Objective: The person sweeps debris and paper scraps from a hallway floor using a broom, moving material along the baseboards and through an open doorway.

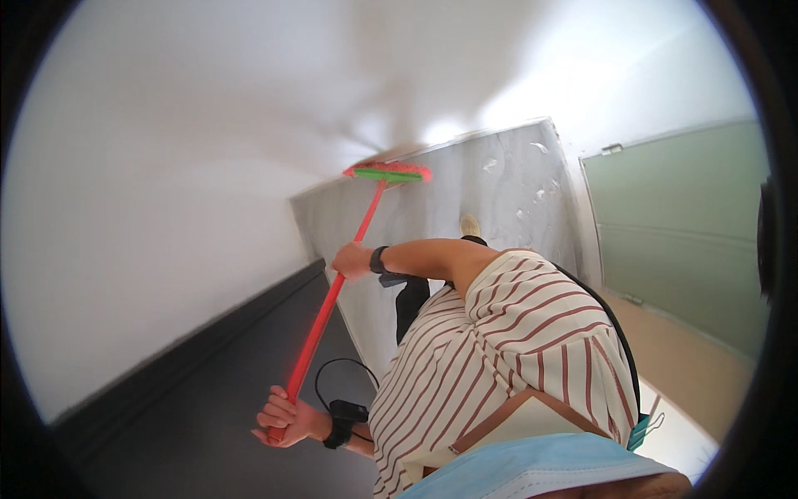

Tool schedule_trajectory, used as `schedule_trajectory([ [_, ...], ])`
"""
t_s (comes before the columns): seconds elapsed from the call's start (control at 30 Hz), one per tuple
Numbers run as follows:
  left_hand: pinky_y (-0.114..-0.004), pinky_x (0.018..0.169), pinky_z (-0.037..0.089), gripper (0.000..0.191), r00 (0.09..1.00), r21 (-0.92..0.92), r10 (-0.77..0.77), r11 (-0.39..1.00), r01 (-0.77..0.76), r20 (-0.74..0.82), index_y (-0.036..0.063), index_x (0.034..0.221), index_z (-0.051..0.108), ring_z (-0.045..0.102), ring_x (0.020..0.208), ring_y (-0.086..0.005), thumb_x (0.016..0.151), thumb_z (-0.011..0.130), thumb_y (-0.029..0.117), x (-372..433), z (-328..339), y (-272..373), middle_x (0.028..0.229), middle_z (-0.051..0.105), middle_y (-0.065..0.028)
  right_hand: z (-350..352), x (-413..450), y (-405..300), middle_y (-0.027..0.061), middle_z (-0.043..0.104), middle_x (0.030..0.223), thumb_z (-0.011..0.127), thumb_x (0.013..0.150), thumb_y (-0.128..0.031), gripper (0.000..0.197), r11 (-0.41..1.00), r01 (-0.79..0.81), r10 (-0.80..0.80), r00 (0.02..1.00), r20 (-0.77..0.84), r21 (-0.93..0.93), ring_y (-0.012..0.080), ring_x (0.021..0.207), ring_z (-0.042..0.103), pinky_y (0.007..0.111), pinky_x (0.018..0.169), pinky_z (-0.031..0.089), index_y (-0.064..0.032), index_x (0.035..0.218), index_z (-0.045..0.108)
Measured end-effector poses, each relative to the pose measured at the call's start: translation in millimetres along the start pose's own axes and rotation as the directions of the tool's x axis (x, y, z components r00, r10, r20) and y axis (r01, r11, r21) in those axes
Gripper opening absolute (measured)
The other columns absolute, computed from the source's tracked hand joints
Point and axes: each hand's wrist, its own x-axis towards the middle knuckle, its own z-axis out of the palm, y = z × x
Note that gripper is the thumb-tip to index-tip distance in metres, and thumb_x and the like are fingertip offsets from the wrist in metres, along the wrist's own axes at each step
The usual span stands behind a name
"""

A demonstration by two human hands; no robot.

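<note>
A push broom with a red handle (316, 327) slants up across the view. Its green head (388, 176) with red bristles (399, 166) lies on the grey floor, against or very close to the foot of the white wall. Near the handle's lower end, my left hand (283, 416) wraps around it. Higher up, about midway along, my right hand (353, 261) grips the same handle. Each wrist wears a black strap, and a small black device (348, 410) with a cable sits at the left one.
White wall (187, 125) rises beyond the grey marbled floor (436, 193). A dark grey panel, perhaps a door (249, 362), stands at the left. Pale green panel (673, 193) is on the right. Small whitish scraps (490, 164) lie on the floor, and one shoe (470, 225) shows.
</note>
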Motion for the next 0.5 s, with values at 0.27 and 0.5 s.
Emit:
schedule_trajectory([
  [0.27,-0.037,0.065,0.034,0.056,0.960,-0.170,-0.180,0.961,0.219,0.216,0.0110,0.052,0.038,0.032,0.041,-0.0155,0.097,0.025,0.041,44.7,21.3,-77.2,0.042,0.033,-0.0025,6.4,-79.9,78.2,0.0147,0.067,0.078,0.061,0.073,-0.016,0.012,0.962,-0.256,0.267,0.954,-0.137,0.094,0.0354,0.080,0.066,0.049,0.067,0.052,-0.0096,0.082,0.066],
  [0.5,-0.042,0.071,0.038,0.054,0.834,-0.278,-0.400,0.810,0.516,0.380,0.0102,0.055,0.042,0.036,0.048,-0.0200,0.096,0.023,0.040,47.1,38.0,-169.8,0.046,0.038,-0.0049,-10.7,-182.4,144.3,0.0120,0.066,0.078,0.063,0.073,-0.016,0.016,0.829,-0.559,0.541,0.806,-0.240,-0.009,0.0339,0.079,0.066,0.048,0.065,0.052,-0.0114,0.088,0.064],
])
